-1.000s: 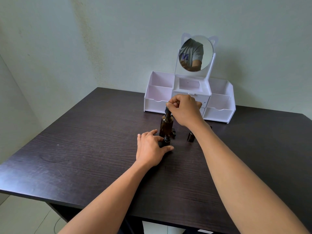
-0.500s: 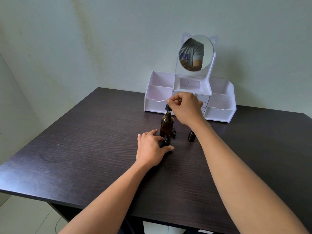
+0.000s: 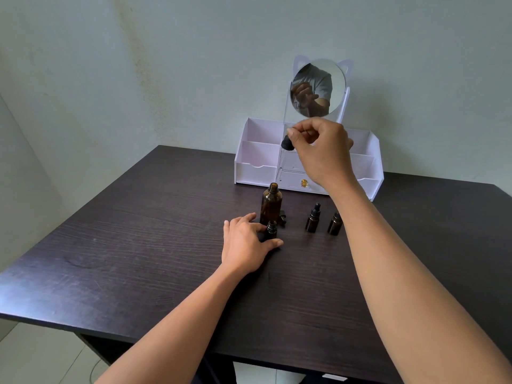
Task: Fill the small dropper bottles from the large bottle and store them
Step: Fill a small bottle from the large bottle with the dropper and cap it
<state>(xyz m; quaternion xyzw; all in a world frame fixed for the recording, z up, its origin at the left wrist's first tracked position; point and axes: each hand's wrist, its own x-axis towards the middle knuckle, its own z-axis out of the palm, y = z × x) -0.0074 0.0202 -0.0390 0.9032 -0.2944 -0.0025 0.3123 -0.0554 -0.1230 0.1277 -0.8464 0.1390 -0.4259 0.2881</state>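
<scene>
Dropper held above large bottle, small one steadied
Left hand (image 3: 249, 245) pinches open small dropper bottle (image 3: 271, 231) on table (image 3: 138, 245), just before large bottle (image 3: 271, 203); right hand (image 3: 318, 148) fingertips pinch dropper (image 3: 286, 142). Keep pipette upright, lower straight into narrow neck. Capped bottles (image 3: 313, 218) right, organizer (image 3: 257, 162) behind, nothing blocking
</scene>
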